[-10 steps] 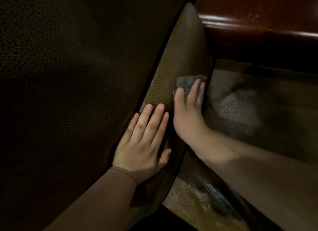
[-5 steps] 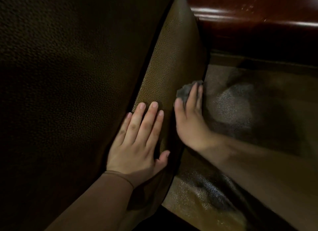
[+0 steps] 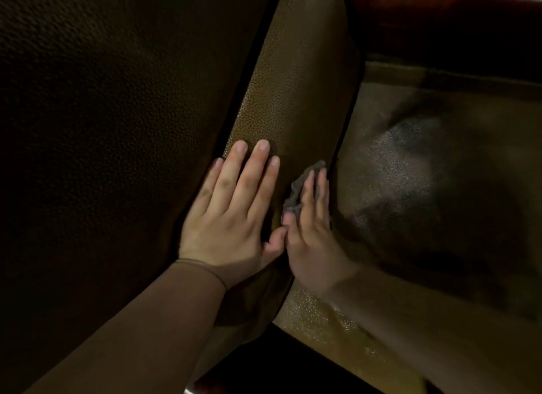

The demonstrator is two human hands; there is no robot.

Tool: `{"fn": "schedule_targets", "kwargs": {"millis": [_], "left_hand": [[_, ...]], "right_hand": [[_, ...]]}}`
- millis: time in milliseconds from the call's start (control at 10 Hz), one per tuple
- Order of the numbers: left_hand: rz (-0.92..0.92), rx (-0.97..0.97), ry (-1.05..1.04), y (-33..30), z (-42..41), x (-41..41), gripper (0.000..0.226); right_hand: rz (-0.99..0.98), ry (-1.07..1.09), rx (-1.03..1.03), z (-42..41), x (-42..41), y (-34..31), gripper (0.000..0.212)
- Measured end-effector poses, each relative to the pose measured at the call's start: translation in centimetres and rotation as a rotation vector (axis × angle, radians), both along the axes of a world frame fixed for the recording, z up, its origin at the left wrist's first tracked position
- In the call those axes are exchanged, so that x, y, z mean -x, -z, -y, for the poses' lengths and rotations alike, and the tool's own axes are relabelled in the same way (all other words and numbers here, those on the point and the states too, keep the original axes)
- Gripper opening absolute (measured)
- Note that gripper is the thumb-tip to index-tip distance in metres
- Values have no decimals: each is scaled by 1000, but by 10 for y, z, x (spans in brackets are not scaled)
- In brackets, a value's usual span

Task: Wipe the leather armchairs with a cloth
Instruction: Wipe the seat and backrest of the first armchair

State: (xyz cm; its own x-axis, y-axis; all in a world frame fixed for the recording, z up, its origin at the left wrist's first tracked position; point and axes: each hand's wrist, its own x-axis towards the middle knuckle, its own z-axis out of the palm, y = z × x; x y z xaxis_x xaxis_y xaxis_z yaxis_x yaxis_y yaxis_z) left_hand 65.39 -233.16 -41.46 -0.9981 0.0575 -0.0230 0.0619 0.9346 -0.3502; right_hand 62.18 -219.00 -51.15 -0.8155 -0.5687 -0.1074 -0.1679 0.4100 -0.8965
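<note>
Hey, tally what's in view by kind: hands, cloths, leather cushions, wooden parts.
Hands: 2, left hand, right hand
Cloths: 1, grey cloth
Leather cushions: 2, upright cushion, seat cushion
Wooden parts: 1, armrest
Total: 6

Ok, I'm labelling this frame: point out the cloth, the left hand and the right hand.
cloth (image 3: 296, 189), head view, crumpled grey edge beside the fingers.
left hand (image 3: 231, 214), head view, back of hand.
right hand (image 3: 311, 241), head view, back of hand.
</note>
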Motion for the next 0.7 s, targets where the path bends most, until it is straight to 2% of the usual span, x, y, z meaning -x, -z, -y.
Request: {"fn": "schedule_targets", "kwargs": {"millis": [100, 200, 300, 400, 500, 600, 700], "left_hand": [[3, 0, 5, 1, -2, 1, 89], [3, 15, 7, 4, 0, 0, 88], [-7, 24, 16, 5, 2, -4, 86], [-5, 22, 21, 2, 2, -2, 84], [-7, 36, 21, 0, 5, 2, 84], [-20, 22, 20, 2, 2, 5, 83], [23, 50, -9, 3, -1, 0, 84]], "right_hand": [[-64, 184, -14, 14, 66, 17, 61], [122, 402, -10, 35, 114, 22, 71], [56, 307, -3, 31, 55, 14, 68], [66, 44, 29, 4, -41, 7, 60], [142, 53, -26, 2, -35, 12, 72], [28, 276, -34, 19, 27, 35, 73], [129, 341, -30, 33, 48, 41, 78]]}}
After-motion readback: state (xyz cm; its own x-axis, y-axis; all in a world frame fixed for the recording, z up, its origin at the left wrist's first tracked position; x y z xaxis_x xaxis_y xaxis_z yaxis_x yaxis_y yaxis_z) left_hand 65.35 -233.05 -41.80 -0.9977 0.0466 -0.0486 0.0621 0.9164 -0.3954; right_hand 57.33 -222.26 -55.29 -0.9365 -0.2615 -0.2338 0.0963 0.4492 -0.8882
